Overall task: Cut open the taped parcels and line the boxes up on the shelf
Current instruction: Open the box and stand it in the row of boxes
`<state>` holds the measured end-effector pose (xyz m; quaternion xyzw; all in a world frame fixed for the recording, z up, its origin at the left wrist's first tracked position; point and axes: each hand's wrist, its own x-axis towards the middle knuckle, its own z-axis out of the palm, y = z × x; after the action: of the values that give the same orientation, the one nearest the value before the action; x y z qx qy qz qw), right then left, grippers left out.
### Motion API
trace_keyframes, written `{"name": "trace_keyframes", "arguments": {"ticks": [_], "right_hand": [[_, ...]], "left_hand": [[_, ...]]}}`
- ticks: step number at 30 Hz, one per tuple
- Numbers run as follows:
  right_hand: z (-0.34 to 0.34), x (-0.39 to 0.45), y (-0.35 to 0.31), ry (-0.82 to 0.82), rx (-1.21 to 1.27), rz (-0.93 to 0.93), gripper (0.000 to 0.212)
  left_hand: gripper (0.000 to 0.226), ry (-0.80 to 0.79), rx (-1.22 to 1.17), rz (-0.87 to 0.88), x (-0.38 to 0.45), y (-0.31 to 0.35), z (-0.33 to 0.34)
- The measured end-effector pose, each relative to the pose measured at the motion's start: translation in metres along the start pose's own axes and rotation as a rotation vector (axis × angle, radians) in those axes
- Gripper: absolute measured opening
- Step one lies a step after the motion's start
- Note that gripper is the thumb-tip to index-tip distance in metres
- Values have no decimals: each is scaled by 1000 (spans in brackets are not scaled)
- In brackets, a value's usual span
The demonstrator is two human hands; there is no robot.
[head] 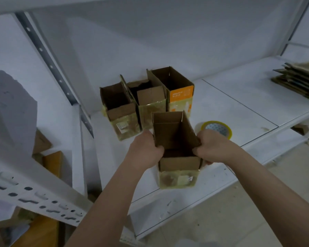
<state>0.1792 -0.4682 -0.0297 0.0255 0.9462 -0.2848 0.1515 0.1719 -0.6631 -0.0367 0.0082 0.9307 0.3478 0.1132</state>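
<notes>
The open cardboard box [178, 163] stood upright near the front edge of the white shelf [239, 97], just in front of a row of three boxes [144, 100] already opened and set side by side near the back wall. Both hands were on it. The left hand [146, 148] gripped the left wall near the top, fingers curled over the edge, and the right hand [212, 147] pinched the right wall at the same height, so the hands were apart with the box between them.

The box looked empty, so it was probably light and easy to slide or lift. The thin cardboard would likely bend if it were squeezed hard, and the tall back flap [169, 129] stood loose and would give no support. The lower part was wrapped in glossy yellowish tape, which may be slippery under the fingers. The safer hold seemed to be where the hands were, on the two side walls near the folded corners, where the cardboard is stiffest.

A roll of tape [219, 129] lay just behind the right hand, and a stack of flattened cardboard [300, 81] rested well apart at the far right of the shelf.
</notes>
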Motion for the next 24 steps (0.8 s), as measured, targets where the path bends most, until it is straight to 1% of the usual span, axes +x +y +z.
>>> {"name": "trace_keyframes", "arguments": {"ticks": [2,4,8,14,16,18,21,24], "right_hand": [[-13,-4,-1,36,24,14,15],[-33,-10,0,119,-3,29,13],[-77,-19,12,332,-107,46,12],[-140,2,59,536,-90,54,12],[-156,18,76,616,-145,55,13],[-176,36,93,653,-188,59,14],[-198,66,113,633,-202,57,15],[-207,98,128,619,-199,43,14]], "left_hand": [[25,46,-10,57,2,13,-6],[26,86,-6,127,6,29,-10],[11,134,-15,307,21,73,-4],[24,189,-45,452,66,142,18],[27,196,-69,479,82,161,25],[29,209,-82,482,101,183,34],[31,201,-66,445,132,207,48],[32,211,-39,388,162,217,64]]}}
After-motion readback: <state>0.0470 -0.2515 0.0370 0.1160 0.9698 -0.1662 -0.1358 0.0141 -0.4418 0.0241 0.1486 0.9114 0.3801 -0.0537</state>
